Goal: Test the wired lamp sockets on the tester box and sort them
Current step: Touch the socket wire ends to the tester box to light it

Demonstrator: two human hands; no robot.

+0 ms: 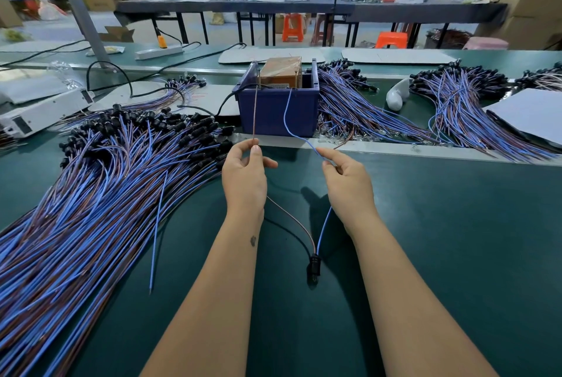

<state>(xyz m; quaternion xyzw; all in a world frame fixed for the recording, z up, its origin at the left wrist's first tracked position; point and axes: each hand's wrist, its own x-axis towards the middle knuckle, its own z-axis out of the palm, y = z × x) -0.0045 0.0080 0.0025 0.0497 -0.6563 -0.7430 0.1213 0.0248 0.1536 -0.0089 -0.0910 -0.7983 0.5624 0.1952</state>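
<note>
One black lamp socket (314,264) hangs between my forearms above the green table. Its brown wire (254,115) runs up through my left hand (244,176), which pinches it, and its tip reaches the left post of the tester box (281,74). My right hand (346,179) pinches the socket's blue wire (287,112), whose tip reaches the right post. The tester sits in a dark blue bin (278,110).
A big heap of wired sockets (100,182) fills the left of the green table (441,224). More bundles (359,106) lie right of the bin, with another bundle (459,93) farther right beside white sheets (529,112). A white device (39,115) lies at far left.
</note>
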